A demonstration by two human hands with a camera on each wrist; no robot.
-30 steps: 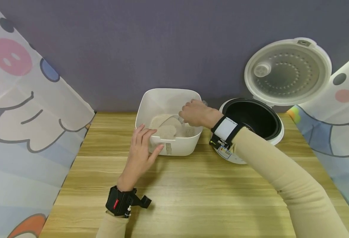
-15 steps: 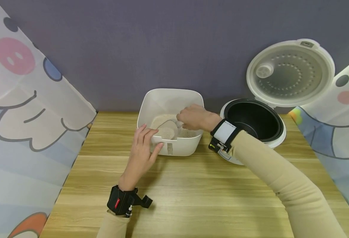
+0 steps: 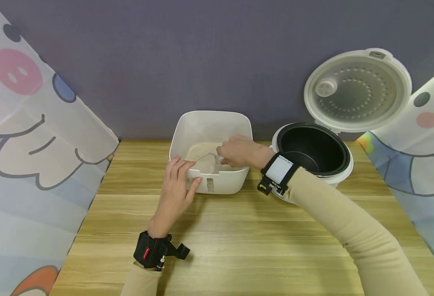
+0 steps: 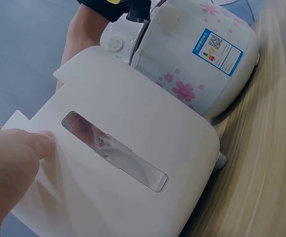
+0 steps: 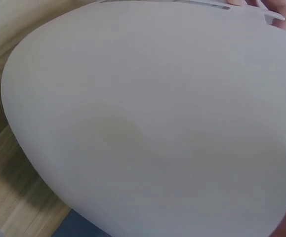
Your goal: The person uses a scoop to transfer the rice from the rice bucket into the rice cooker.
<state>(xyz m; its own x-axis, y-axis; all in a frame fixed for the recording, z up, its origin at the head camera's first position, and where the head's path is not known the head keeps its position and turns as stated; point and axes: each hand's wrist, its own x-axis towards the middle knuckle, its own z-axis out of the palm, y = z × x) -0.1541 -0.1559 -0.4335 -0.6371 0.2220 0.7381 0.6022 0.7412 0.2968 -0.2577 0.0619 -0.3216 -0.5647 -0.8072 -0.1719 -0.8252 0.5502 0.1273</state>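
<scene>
"Which came nearest?"

"The left hand (image 3: 176,185). It gripped the white bin (image 3: 232,181) by its front rim, fingertips over the edge, thumb spread apart and pressed to the outer wall. The bin stood near the back edge of the tabletop (image 3: 224,246), left of the middle."

"And inside it?"

"The clear scoop (image 3: 206,163), low behind the front wall, amid pale grain (image 3: 202,149). I couldn't tell how full. Past it, the right hand (image 3: 241,152) had curled fingers, seemingly clamped on the scoop's handle, which was mostly hidden."

"Farther off?"

"The rice cooker (image 3: 340,176), towards the tabletop's back right corner, its lid (image 3: 354,100) raised behind."

"How was such scooping best done?"

"With the bin braced, I judged, the scoop pushed in at a slant, then levelled before it cleared the rim."

"And the count?"

"Two hands, one bin, one scoop, one cooker, one lid. The grains were too small to number."
</scene>
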